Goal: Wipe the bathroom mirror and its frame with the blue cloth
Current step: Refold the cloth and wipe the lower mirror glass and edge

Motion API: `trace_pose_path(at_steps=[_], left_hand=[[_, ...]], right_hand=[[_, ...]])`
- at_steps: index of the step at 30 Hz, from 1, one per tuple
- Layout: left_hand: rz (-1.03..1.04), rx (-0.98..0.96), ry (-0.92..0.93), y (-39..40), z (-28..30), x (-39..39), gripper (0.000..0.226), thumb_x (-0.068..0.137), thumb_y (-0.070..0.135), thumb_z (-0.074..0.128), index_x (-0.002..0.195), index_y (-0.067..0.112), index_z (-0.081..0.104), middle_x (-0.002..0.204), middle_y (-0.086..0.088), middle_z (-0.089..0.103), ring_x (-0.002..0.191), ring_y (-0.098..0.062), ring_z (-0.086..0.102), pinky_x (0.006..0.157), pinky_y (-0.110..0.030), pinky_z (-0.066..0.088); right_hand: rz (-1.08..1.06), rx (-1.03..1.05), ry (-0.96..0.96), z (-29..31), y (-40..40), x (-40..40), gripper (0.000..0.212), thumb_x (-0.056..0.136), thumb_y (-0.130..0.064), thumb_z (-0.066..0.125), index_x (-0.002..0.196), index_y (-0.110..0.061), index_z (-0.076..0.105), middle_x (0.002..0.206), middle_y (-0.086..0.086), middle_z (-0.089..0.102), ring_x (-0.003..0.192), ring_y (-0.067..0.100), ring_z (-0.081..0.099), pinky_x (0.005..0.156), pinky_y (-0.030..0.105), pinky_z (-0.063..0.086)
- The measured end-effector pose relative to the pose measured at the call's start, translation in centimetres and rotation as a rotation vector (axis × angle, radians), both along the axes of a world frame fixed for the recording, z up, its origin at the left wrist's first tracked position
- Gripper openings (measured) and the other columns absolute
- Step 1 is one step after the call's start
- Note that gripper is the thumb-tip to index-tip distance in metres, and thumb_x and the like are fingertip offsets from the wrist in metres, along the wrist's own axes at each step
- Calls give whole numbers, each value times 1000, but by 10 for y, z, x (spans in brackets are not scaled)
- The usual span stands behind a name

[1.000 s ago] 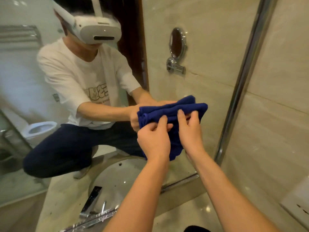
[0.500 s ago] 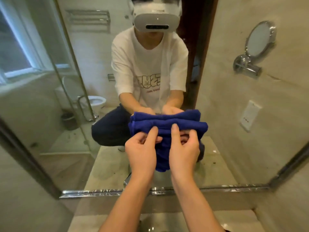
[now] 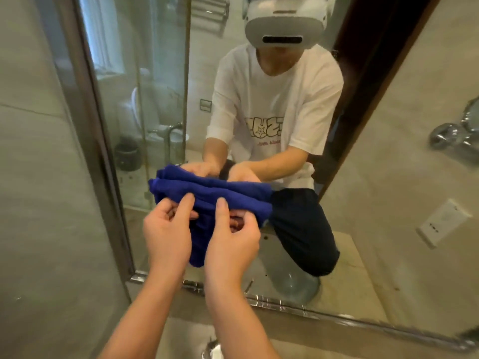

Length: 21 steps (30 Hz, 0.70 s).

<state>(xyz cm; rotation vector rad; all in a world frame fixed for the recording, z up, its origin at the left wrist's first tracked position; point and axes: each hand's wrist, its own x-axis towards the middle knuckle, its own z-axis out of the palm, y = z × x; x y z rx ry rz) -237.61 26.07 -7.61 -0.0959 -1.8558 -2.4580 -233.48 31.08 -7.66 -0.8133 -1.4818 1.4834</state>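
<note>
Two hands hold a folded blue cloth up against a bathroom mirror.

Left hand [image 3: 166, 230] & right hand [image 3: 232, 238] sit side by side, each pinching the blue cloth [image 3: 212, 200] w/ index finger on top, other fingers curled beneath. Cloth presses the mirror [image 3: 363, 177] glass just beyond the fingertips. Metal frame [image 3: 101, 161] runs upright to the left of the hands & along below the wrists. Reflection shows a crouching person in white tee w/ headset.

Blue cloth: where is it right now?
Head view, centre: blue cloth gripped by left hand and right hand, near the mirror frame's lower-left corner.
</note>
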Motion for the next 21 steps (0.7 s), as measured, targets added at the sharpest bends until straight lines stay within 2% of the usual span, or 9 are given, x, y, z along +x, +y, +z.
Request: trace_pose_path(at_steps=[4, 8, 11, 14, 17, 21], left_hand=[[63, 86, -83, -50, -9, -44, 29, 94, 17, 62, 66, 20, 59, 54, 9, 63, 58, -5, 57, 69, -31, 46], [34, 52, -103, -66, -15, -57, 24, 96, 18, 61, 72, 17, 58, 59, 7, 65, 61, -5, 60, 70, -29, 49], [27, 26, -111, -65, -19, -52, 20, 97, 25, 60, 77, 21, 61, 74, 2, 67, 73, -11, 64, 76, -33, 51], [7, 65, -216, -66, -18, -52, 19, 95, 31, 62, 77, 26, 60, 79, 4, 65, 81, -13, 62, 74, -33, 49], [-44, 122, -306, -66, -15, -50, 10, 94, 31, 63, 84, 30, 60, 87, 6, 65, 87, -12, 62, 74, -34, 49], [37, 113, -267, -46, -9, -33, 10, 92, 27, 66, 88, 33, 58, 92, 9, 65, 90, -11, 63, 76, -30, 48]], right_hand=[[111, -61, -103, -6, -52, -43, 16, 83, -46, 71, 84, -31, 66, 85, -11, 70, 84, 4, 65, 84, 36, 54], [34, -5, -131, -8, -74, -61, 18, 85, -46, 68, 76, -37, 55, 85, -13, 65, 88, 9, 63, 87, 38, 51], [77, 3, -126, -9, -68, -53, 17, 83, -46, 71, 81, -31, 65, 82, -9, 71, 82, 5, 65, 83, 36, 55], [209, -13, -160, -5, -49, -43, 21, 79, -44, 77, 79, -23, 76, 76, -8, 74, 75, 5, 69, 79, 36, 57], [354, -51, -199, 5, -36, -33, 18, 78, -39, 78, 79, -21, 79, 76, -5, 76, 77, 9, 72, 82, 40, 58], [341, -19, -214, 8, -21, -20, 19, 80, -35, 78, 75, -17, 78, 74, -1, 76, 77, 13, 73, 81, 39, 59]])
